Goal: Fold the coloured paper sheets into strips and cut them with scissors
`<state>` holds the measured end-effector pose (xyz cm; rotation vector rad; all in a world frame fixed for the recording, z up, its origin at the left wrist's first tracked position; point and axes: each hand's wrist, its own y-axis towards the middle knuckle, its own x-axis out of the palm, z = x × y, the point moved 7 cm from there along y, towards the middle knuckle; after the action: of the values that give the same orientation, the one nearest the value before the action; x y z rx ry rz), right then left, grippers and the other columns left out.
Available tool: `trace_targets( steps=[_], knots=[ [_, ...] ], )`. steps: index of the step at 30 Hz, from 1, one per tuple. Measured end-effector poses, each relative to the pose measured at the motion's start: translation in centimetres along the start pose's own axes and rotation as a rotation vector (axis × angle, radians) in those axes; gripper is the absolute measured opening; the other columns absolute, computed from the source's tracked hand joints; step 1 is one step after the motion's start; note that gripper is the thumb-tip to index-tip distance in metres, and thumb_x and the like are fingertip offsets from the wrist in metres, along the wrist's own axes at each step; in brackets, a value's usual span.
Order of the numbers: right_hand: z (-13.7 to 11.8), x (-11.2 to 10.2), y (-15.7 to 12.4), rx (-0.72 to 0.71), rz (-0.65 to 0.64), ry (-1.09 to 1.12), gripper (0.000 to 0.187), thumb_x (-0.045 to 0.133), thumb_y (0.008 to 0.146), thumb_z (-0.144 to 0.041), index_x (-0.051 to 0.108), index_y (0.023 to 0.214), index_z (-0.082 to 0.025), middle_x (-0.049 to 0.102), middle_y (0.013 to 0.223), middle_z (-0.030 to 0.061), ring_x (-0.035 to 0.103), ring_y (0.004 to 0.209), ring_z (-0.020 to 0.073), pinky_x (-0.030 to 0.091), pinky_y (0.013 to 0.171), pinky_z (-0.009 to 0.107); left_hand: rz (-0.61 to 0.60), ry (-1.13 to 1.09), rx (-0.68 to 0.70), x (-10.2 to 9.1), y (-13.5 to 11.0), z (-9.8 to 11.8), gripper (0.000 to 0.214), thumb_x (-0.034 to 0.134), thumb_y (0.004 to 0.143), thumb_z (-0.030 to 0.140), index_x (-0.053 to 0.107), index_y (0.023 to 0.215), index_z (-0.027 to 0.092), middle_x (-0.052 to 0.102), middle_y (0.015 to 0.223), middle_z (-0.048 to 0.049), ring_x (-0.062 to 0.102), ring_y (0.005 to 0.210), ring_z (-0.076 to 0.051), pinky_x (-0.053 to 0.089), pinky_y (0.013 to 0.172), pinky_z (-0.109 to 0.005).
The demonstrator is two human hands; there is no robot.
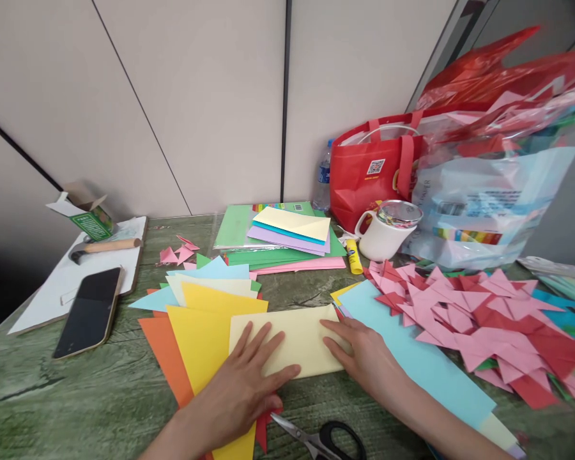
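Observation:
Between my hands lies a folded sheet of pale yellow paper (299,342) on the table. My left hand (252,370) rests on its left part with the fingers spread. At its right end my right hand (359,351) presses down, fingers stretched out over the edge. Under my left forearm are yellow sheets (199,345) and orange sheets (165,348). Light blue sheets (412,345) lie beneath my right wrist. A pair of scissors (316,441) with black handles lies near my left thumb, beside a bit of red paper.
Pink and red folded paper pieces (464,313) are heaped at the right. Behind stand a white mug (383,236), a glue stick (353,257), a red bag (364,179) and a stack of coloured paper (287,236). A phone (89,313) and a hammer (103,248) lie at the left.

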<state>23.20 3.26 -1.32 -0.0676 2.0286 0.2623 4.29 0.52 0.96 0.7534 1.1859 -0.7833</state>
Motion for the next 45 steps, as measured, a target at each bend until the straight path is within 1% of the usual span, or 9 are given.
trace_targets(
  steps=[3,8,12,18,25,30,36,42,45],
  knots=[
    [0.10,0.04,0.03,-0.009,0.010,-0.008,0.034,0.048,0.084,-0.026,0.069,0.109,-0.017,0.070,0.101,0.0144,0.067,0.091,0.0265,0.055,0.078,0.038,0.002,0.005,-0.005,0.11,-0.06,-0.02,0.072,0.068,0.080,0.021,0.032,0.140,0.038,0.027,0.150,-0.0079,0.015,0.138,-0.038,0.019,0.103,-0.069],
    [0.08,0.11,0.00,-0.014,0.017,-0.002,0.035,0.047,0.084,-0.025,0.068,0.110,-0.017,0.070,0.099,0.0137,0.068,0.089,0.0259,0.055,0.077,0.037,-0.008,-0.001,-0.003,0.22,-0.16,-0.14,0.073,0.067,0.081,0.024,0.028,0.142,0.036,0.028,0.150,-0.0088,0.014,0.138,-0.037,0.014,0.103,-0.071],
    [-0.04,0.02,-0.07,-0.021,0.029,-0.003,0.035,0.046,0.083,-0.024,0.068,0.109,-0.016,0.070,0.097,0.0139,0.068,0.086,0.0255,0.056,0.074,0.036,-0.026,0.002,0.004,0.15,-0.09,-0.21,0.072,0.065,0.083,0.024,0.027,0.143,0.034,0.028,0.149,-0.0105,0.014,0.138,-0.037,0.016,0.102,-0.071],
    [-0.16,-0.13,-0.16,-0.017,0.032,-0.001,0.035,0.045,0.085,-0.023,0.068,0.109,-0.015,0.069,0.096,0.0136,0.067,0.085,0.0248,0.056,0.073,0.036,0.006,0.057,0.004,-0.19,-0.13,-0.28,0.067,0.062,0.085,0.025,0.028,0.142,0.035,0.029,0.150,-0.0069,0.015,0.139,-0.033,0.014,0.105,-0.067],
    [-0.09,-0.24,-0.17,-0.024,0.043,0.022,0.035,0.045,0.085,-0.022,0.067,0.109,-0.013,0.070,0.092,0.0124,0.067,0.082,0.0232,0.056,0.072,0.034,-0.011,0.145,-0.017,-0.20,-0.14,-0.76,0.055,0.052,0.091,0.020,0.032,0.141,0.029,0.028,0.150,-0.0083,0.015,0.138,-0.033,0.023,0.105,-0.064],
    [-0.01,-0.19,-0.13,-0.026,0.051,0.020,0.035,0.044,0.084,-0.022,0.067,0.108,-0.013,0.070,0.094,0.0120,0.067,0.085,0.0229,0.056,0.073,0.034,-0.006,0.138,-0.020,-0.32,-0.14,-0.77,0.054,0.049,0.091,0.018,0.032,0.141,0.030,0.027,0.150,-0.0069,0.014,0.139,-0.031,0.020,0.107,-0.062],
    [-0.16,-0.49,-0.09,-0.011,0.055,0.038,0.035,0.043,0.084,-0.024,0.067,0.107,-0.014,0.070,0.096,0.0115,0.068,0.084,0.0228,0.056,0.073,0.035,-0.043,0.160,-0.016,-0.12,-0.16,-0.76,0.055,0.048,0.091,0.017,0.030,0.142,0.030,0.028,0.150,-0.0084,0.015,0.138,-0.032,0.018,0.104,-0.067],
    [-0.26,-0.79,0.02,0.003,0.048,0.062,0.035,0.042,0.083,-0.025,0.067,0.105,-0.014,0.071,0.096,0.0109,0.068,0.084,0.0224,0.056,0.072,0.034,-0.021,0.158,-0.001,-0.21,-0.07,-0.65,0.056,0.050,0.090,0.016,0.032,0.141,0.029,0.028,0.150,-0.0088,0.015,0.138,-0.033,0.021,0.104,-0.065],
    [-0.24,-0.79,0.04,0.007,0.046,0.070,0.035,0.042,0.083,-0.026,0.067,0.105,-0.013,0.071,0.095,0.0108,0.068,0.083,0.0226,0.056,0.072,0.035,-0.005,0.145,-0.006,-0.31,-0.05,-0.67,0.055,0.050,0.090,0.015,0.034,0.140,0.029,0.028,0.150,-0.0079,0.015,0.139,-0.031,0.018,0.106,-0.064]
  ],
)
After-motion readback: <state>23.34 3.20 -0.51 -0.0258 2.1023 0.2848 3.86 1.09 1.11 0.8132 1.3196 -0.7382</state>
